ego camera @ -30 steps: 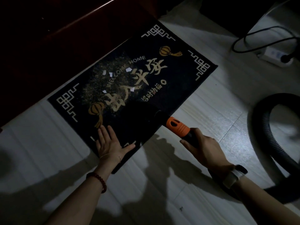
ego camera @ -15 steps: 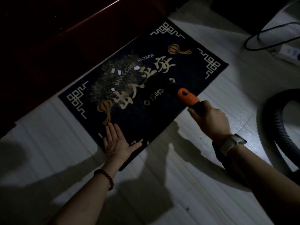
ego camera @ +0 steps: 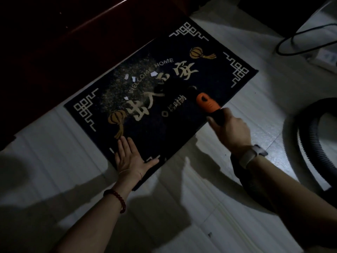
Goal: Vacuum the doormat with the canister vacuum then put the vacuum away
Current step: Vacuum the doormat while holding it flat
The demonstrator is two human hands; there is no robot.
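A dark doormat (ego camera: 215,73) with gold lettering lies slantwise on the pale floor. Small white paper scraps (ego camera: 134,78) lie near its middle. My left hand (ego camera: 130,157) presses flat on the mat's near corner, fingers straight. My right hand (ego camera: 230,129) grips the black vacuum handle with its orange collar (ego camera: 207,103). The dark nozzle (ego camera: 175,92) reaches over the mat's middle, close to the scraps; its tip is hard to make out. The ribbed black hose (ego camera: 299,147) curves at the right. The canister itself is out of sight.
A dark wooden door or cabinet (ego camera: 73,42) runs along the mat's far edge. A white power strip (ego camera: 326,58) with a black cable (ego camera: 299,38) lies at the upper right. Bare pale floor (ego camera: 182,216) spreads in front of the mat.
My right hand has pushed the nozzle from the mat's near edge forward across the mat towards the scraps. One scrap in the middle is gone. My left hand stays pressed on the corner.
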